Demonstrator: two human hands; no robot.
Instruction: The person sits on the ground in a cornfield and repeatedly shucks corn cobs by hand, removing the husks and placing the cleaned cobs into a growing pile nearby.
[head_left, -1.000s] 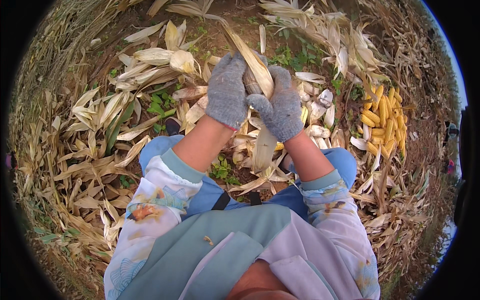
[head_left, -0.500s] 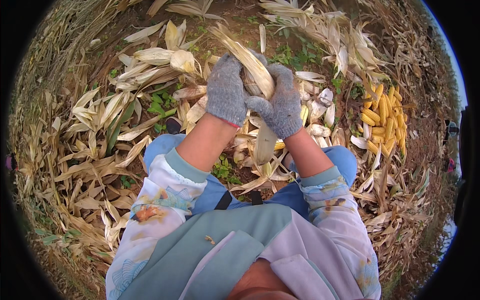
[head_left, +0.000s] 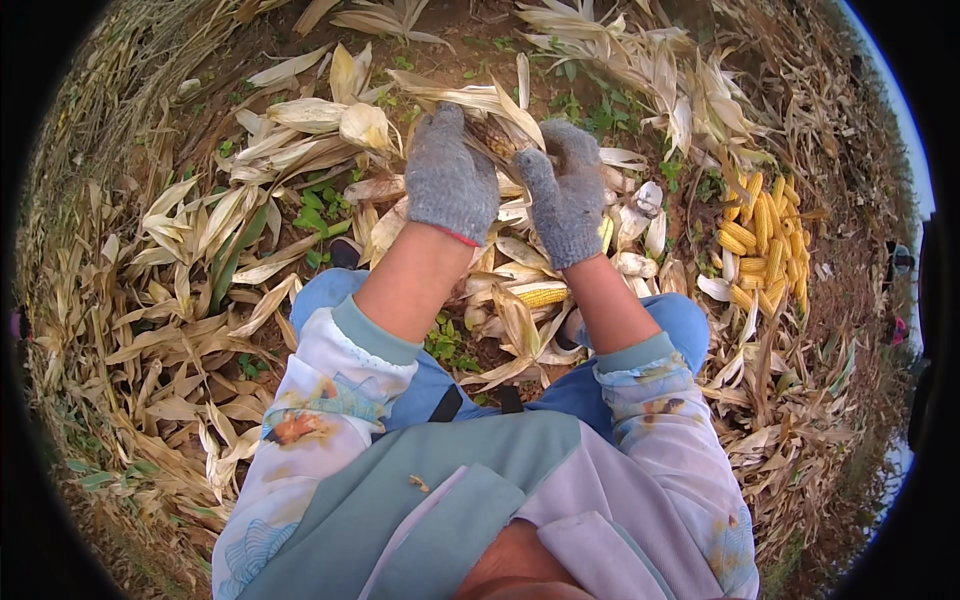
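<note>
An ear of corn (head_left: 492, 138), partly wrapped in dry pale husk, lies slantwise between my two gloved hands. My left hand (head_left: 450, 175), in a grey knit glove, is closed around its left side. On the other side, my right hand (head_left: 565, 195), gloved alike, has its thumb against the ear's near end and its fingers bent beside the husk. The loose husk (head_left: 478, 97) spreads over the top of the ear. Brownish kernels show under it. My left fingertips are partly hidden. Below my hands, a yellow ear (head_left: 543, 297) lies among husked and unhusked ears on the ground.
A pile of bare yellow corn ears (head_left: 768, 240) sits to the right. Dry husks (head_left: 180, 330) cover much of the ground on the left, and more husks (head_left: 670, 75) lie at the far right. Small green weeds (head_left: 320, 210) grow between them. My bent knees (head_left: 685, 325) frame the near ground.
My hands have moved slightly apart, and the ear between them has turned flatter. The husk has opened, showing kernels. A long husk leaf that hung below my right hand has dropped lower.
</note>
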